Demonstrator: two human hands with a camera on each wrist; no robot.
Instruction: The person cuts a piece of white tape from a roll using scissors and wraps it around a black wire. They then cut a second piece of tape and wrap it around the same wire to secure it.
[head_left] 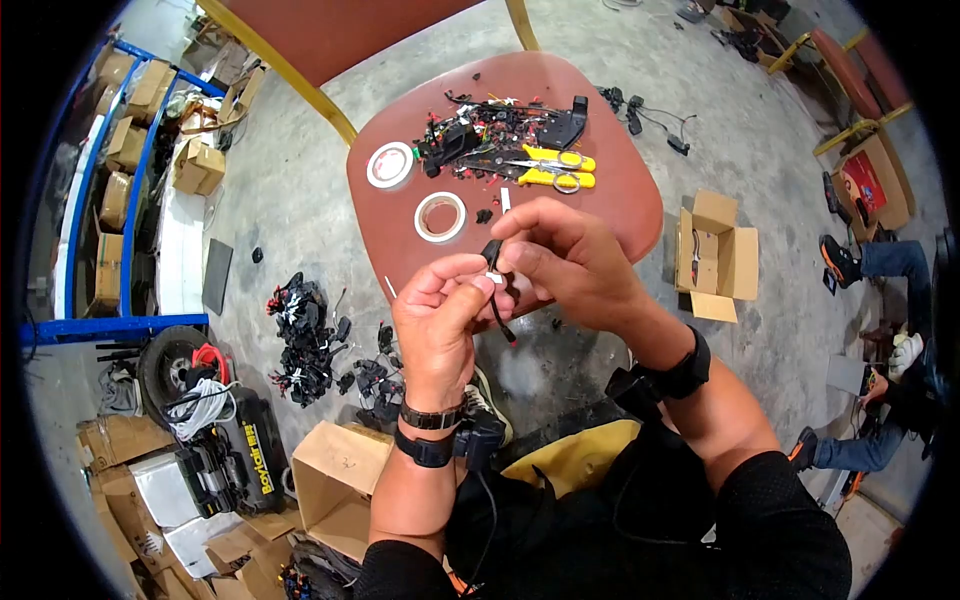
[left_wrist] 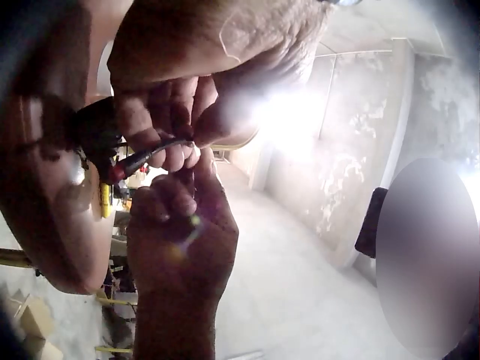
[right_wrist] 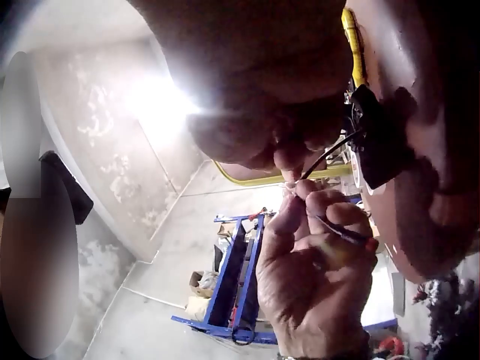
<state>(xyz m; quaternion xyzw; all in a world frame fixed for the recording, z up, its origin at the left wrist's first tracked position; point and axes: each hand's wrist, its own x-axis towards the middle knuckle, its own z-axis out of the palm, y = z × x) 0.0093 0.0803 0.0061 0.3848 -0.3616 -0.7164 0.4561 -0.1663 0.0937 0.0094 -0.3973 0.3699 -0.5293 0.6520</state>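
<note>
In the head view, a thin black cable [head_left: 505, 322] with a red tip hangs below the fingers, close over the near part of the chair seat. My left hand [head_left: 440, 315] pinches it between thumb and index finger, beside a small white strip [head_left: 494, 278]. Opposite, my right hand [head_left: 580, 262] has thumb and index finger pinched at the same cable, fingertips nearly meeting the left ones. The right wrist view shows the cable running to a black block-shaped part [right_wrist: 371, 142]. In the left wrist view the red-tipped end [left_wrist: 133, 165] sticks out past the fingers.
On the red chair seat [head_left: 375, 225] lie two tape rolls [head_left: 440, 217], yellow-handled scissors [head_left: 560, 180] and a heap of small black parts [head_left: 480, 135]. More black parts [head_left: 305, 340] cover the floor at left. An open carton [head_left: 745, 262] stands right; another person's legs [head_left: 895, 262] show beyond.
</note>
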